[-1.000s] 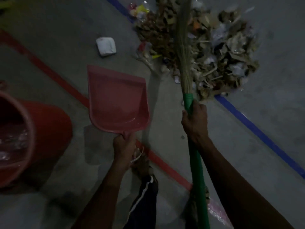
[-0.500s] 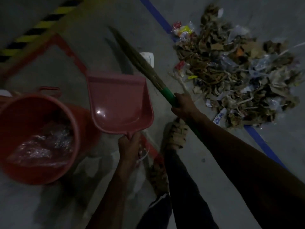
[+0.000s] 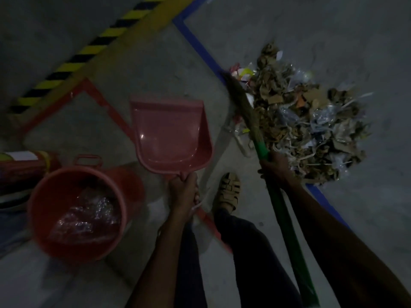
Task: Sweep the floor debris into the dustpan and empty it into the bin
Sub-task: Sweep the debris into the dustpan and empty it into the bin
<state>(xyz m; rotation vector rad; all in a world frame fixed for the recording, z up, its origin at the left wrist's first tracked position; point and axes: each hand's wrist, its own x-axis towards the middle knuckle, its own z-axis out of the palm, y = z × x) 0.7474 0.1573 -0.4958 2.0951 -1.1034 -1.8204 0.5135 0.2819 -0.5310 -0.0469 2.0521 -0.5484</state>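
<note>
Gripping pink dustpan [image 3: 171,136] left, green broom [image 3: 255,134] right, beside debris [image 3: 307,116]

One dustpan [image 3: 171,138], one broom [image 3: 255,130], one bin [image 3: 77,210], one debris pile [image 3: 307,121].

Glossy pink plastic dustpan [image 3: 171,134]. Smooth orange plastic bin [image 3: 76,210] holding crinkled shiny clear film. Broom [image 3: 255,134] with coarse straw bristles and green handle. Rough matt concrete floor [image 3: 333,30]. Dry, papery debris pile [image 3: 307,116].
</note>
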